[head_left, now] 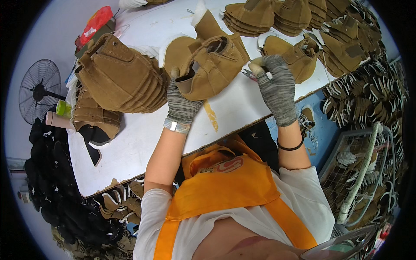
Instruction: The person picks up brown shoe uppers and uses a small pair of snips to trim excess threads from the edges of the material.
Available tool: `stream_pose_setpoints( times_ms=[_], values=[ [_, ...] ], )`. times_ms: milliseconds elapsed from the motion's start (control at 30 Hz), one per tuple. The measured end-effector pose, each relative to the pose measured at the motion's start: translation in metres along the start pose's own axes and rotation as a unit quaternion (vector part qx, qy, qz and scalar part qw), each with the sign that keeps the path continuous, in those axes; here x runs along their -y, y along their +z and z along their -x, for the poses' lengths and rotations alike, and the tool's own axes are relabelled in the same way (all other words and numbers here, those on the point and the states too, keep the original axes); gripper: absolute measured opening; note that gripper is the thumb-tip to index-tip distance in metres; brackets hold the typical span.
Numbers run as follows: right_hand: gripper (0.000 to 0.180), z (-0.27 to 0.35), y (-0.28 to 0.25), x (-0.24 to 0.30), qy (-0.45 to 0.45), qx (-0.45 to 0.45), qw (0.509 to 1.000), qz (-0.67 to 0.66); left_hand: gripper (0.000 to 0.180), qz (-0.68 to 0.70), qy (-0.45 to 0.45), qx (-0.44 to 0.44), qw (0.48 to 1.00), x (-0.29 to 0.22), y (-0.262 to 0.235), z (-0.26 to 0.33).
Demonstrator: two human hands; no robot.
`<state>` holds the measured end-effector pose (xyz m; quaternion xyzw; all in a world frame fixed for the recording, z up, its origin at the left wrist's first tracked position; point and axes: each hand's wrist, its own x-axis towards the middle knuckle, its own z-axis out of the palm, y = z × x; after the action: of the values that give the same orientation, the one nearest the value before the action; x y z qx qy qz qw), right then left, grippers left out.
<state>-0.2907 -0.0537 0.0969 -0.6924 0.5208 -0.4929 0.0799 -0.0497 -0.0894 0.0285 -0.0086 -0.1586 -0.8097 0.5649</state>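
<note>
My left hand (pixel 183 105), in a grey knitted glove, grips a brown suede shoe upper (pixel 219 73) by its near left edge, thumb on top. The upper is held just above the white table, its opening facing up. My right hand (pixel 278 89), gloved alike, is closed around small thread snips (pixel 248 74). The blades point left and lie close to the upper's right side; whether they touch it I cannot tell. Behind my right hand rests another brown upper (pixel 299 58). The fingers of my left hand are partly hidden under the held upper.
A large stack of nested uppers (pixel 119 73) stands left on the white table (pixel 160 138). More piles (pixel 249 17) line the far right. A fan (pixel 39 91) and a pink cup (pixel 58 120) are at left. A wire basket (pixel 342 160) stands right.
</note>
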Motion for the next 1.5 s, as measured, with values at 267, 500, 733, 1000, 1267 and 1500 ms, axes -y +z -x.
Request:
stream_pose_setpoints(
  times_ms=[267,500,733,1000,1267,1500],
  values=[
    [0.024,0.016,0.028,-0.020,0.004,-0.061,0.991,-0.121,0.061,-0.080,0.038,-0.035,0.995,0.002,0.017,-0.003],
    [0.033,-0.004,0.016,0.050,-0.152,-0.037,0.986,-0.061,0.078,-0.108,-0.006,-0.051,0.993,0.010,0.020,0.001],
    [0.022,-0.007,0.020,0.040,-0.072,0.007,0.991,-0.115,0.064,0.018,-0.032,-0.025,0.999,0.009,0.020,0.004],
    [0.020,0.008,0.021,0.013,0.057,0.077,0.954,-0.283,0.074,0.074,-0.036,-0.022,0.996,0.011,0.015,0.003],
    [0.024,0.015,0.023,0.015,0.224,0.124,0.794,-0.552,0.088,0.188,-0.056,0.038,0.980,0.011,0.010,0.003],
    [0.025,0.025,0.024,0.007,0.244,0.131,0.726,-0.630,0.069,0.122,-0.054,0.025,0.991,0.012,0.017,0.004]
  ],
)
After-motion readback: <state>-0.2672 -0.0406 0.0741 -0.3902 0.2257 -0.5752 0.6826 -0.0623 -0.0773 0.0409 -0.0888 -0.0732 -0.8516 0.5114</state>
